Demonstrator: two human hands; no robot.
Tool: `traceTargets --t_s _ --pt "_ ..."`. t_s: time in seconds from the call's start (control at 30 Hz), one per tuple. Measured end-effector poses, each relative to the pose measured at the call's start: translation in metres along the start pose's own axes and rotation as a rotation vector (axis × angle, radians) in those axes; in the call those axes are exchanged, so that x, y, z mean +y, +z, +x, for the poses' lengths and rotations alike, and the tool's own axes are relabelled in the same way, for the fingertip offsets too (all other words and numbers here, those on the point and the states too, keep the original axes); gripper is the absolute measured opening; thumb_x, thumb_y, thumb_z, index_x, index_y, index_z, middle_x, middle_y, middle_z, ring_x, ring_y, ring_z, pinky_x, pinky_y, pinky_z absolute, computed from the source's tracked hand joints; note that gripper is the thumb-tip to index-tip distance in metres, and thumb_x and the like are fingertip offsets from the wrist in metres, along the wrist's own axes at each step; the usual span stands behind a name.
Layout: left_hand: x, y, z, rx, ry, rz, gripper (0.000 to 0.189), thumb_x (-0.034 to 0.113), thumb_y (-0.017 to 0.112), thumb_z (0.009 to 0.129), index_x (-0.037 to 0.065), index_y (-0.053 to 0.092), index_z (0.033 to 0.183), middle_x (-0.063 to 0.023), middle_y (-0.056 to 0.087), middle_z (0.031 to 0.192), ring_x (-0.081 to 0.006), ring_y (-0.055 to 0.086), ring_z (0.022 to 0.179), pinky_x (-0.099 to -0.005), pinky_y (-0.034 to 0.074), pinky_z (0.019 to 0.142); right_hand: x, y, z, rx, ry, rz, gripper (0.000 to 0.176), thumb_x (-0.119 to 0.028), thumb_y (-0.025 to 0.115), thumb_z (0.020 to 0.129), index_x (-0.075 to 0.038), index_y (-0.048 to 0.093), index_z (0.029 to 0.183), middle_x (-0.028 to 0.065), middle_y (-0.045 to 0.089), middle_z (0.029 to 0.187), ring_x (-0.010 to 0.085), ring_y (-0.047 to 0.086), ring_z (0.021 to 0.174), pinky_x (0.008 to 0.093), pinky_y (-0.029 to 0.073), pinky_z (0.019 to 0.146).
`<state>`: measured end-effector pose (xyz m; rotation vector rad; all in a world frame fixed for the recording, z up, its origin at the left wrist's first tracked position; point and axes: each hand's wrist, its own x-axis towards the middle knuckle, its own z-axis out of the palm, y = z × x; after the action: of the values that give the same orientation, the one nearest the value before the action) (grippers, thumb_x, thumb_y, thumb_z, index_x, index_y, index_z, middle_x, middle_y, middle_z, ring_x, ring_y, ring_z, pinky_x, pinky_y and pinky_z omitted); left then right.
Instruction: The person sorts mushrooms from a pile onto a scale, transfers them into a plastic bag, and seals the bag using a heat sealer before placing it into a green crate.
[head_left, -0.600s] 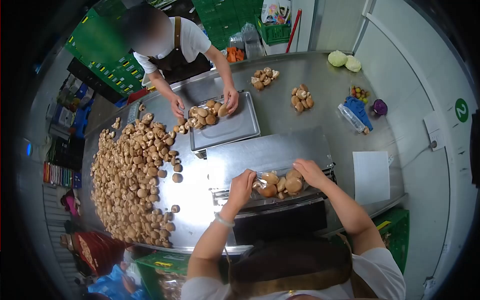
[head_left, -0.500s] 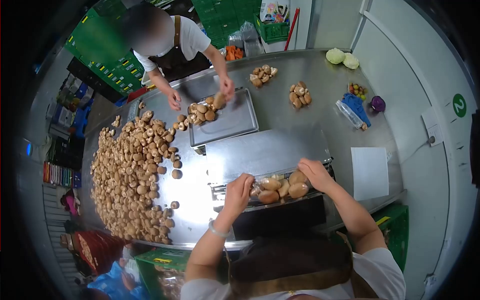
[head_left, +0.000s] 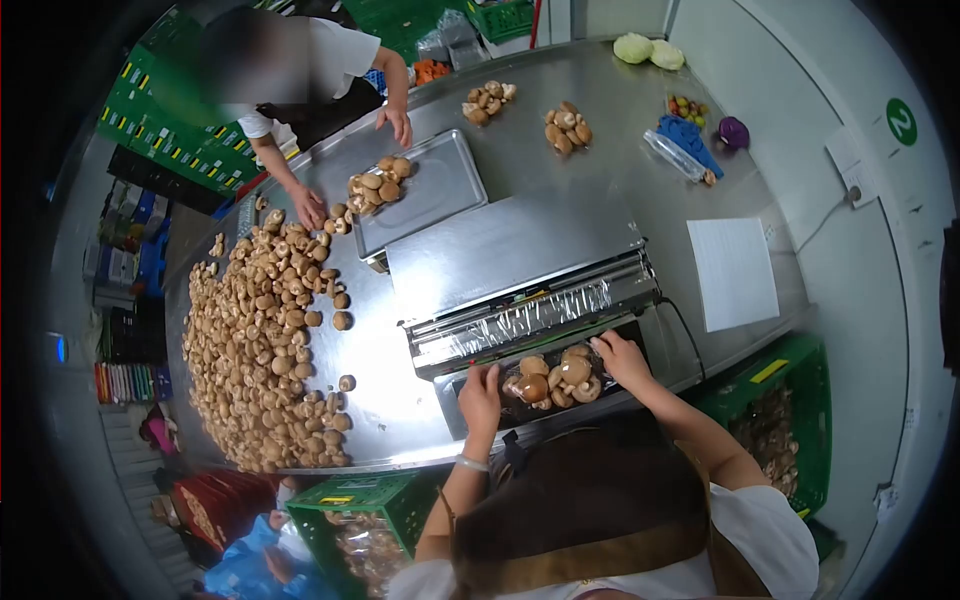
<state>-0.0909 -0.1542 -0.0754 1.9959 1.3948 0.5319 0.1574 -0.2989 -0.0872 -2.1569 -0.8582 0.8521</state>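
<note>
A pack of brown mushrooms [head_left: 555,380] in clear film is low in front of me, over the dark front plate of the film wrapping machine [head_left: 520,322]. At its left end my left hand [head_left: 480,398] is closed on the film edge. My right hand [head_left: 624,362] pinches the right end, fingers bent. Several round caps and some pale stems show through the shiny film. Just beyond the pack, a strip of clear film crosses the machine, below its bare metal top [head_left: 510,250].
A big heap of loose mushrooms [head_left: 265,350] covers the table's left side. Across from me, a co-worker's hands [head_left: 310,208] are near a metal tray [head_left: 430,200] with mushrooms. Two mushroom piles [head_left: 567,130], cabbages [head_left: 648,50] and white paper [head_left: 733,273] lie farther right. Green crates [head_left: 790,430] stand below.
Both my hands have brought the mushroom pack down and toward me, off the machine's edge, uncovering the film strip. The co-worker's hands have left the tray's mushrooms, one reaching toward the heap.
</note>
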Motion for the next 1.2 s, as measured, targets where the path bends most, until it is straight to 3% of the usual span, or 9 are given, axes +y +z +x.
traceTargets --t_s 0.3,0.57,0.63,0.7,0.73,0.93,1.0,1.07,1.2 --pt "-0.04 -0.01 -0.029 0.133 -0.095 -0.443 0.019 0.006 0.063 0.095 0.005 0.044 0.091 -0.0015 0.038 0.074 -0.0098 0.037 0.065 -0.0266 0.034 0.057 0.001 -0.022 -0.052 0.231 0.039 0.54 0.015 -0.008 0.061 0.095 -0.007 0.054 0.107 0.0004 0.053 0.063 0.0052 0.047 0.056 0.0254 0.037 0.051" --pt "-0.033 0.043 -0.013 -0.067 0.535 0.364 0.027 0.007 0.066 0.086 0.009 0.058 0.112 -0.0147 0.066 0.084 -0.0324 0.067 0.073 -0.041 0.051 0.061 0.105 0.037 -0.097 0.769 0.059 0.247 0.01 0.0 0.055 0.096 -0.007 0.05 0.102 -0.0009 0.048 0.068 0.0069 0.045 0.063 0.024 0.041 0.058" --pt "-0.011 0.07 -0.005 -0.154 0.675 0.198 0.029 0.008 0.065 0.084 0.011 0.058 0.112 -0.0111 0.066 0.082 -0.0313 0.066 0.071 -0.0415 0.051 0.06 0.141 0.084 -0.098 0.738 0.163 0.385 0.015 -0.012 0.061 0.096 -0.007 0.051 0.106 0.0033 0.056 0.077 0.0153 0.049 0.062 0.028 0.044 0.06" --pt "0.028 0.067 -0.009 -0.395 0.585 0.005 0.036 0.005 0.066 0.078 0.011 0.058 0.113 -0.013 0.065 0.079 -0.0331 0.066 0.074 -0.0418 0.052 0.063 0.186 0.116 -0.115 0.018 0.462 1.888 0.017 -0.019 0.06 0.096 -0.009 0.053 0.107 0.0016 0.056 0.084 0.016 0.05 0.064 0.027 0.046 0.062" --pt "0.034 0.07 -0.014 -0.417 0.513 -0.069 0.036 0.005 0.067 0.081 0.011 0.057 0.115 -0.0112 0.064 0.076 -0.0274 0.065 0.069 -0.0364 0.051 0.063 0.17 0.114 -0.12 -0.166 0.527 1.906 0.017 -0.018 0.06 0.096 -0.008 0.053 0.107 0.0019 0.057 0.085 0.016 0.051 0.065 0.0269 0.046 0.062" --pt "0.098 0.008 -0.061 -1.071 -0.255 -1.257 0.029 0.018 0.07 0.092 0.005 0.052 0.111 0.0019 0.054 0.09 -0.006 0.052 0.081 -0.0195 0.045 0.075 0.024 0.014 -0.171 -0.837 -0.017 0.623 0.015 -0.013 0.058 0.094 -0.006 0.058 0.107 0.0034 0.06 0.089 0.0158 0.057 0.072 0.0265 0.049 0.065" --pt "0.118 -0.027 -0.072 -1.212 0.017 -1.247 0.033 0.022 0.067 0.095 0.005 0.05 0.117 -0.0023 0.057 0.096 -0.0075 0.056 0.09 -0.0251 0.048 0.083 -0.022 -0.017 -0.162 -1.032 -0.171 0.437 0.015 -0.011 0.058 0.094 -0.005 0.059 0.107 0.0039 0.061 0.09 0.0157 0.059 0.074 0.0263 0.05 0.067" --pt "0.143 -0.053 -0.086 -1.17 0.257 -1.316 0.045 0.028 0.054 0.101 0.005 0.041 0.138 -0.008 0.057 0.121 -0.0146 0.056 0.112 -0.0324 0.047 0.097 -0.058 -0.046 -0.14 -1.033 -0.218 0.307 0.015 -0.009 0.057 0.093 -0.004 0.061 0.107 0.0044 0.062 0.092 0.0157 0.06 0.076 0.0262 0.051 0.068" --pt "0.127 -0.079 -0.097 -1.285 -0.35 -1.537 0.04 0.028 0.04 0.107 0.007 0.042 0.141 -0.0074 0.055 0.131 -0.0158 0.055 0.121 -0.0297 0.045 0.102 -0.134 -0.087 -0.108 -0.571 0.008 0.59 0.025 -0.006 0.063 0.087 -0.001 0.064 0.111 0.0092 0.066 0.106 0.0185 0.065 0.095 0.0306 0.052 0.085"
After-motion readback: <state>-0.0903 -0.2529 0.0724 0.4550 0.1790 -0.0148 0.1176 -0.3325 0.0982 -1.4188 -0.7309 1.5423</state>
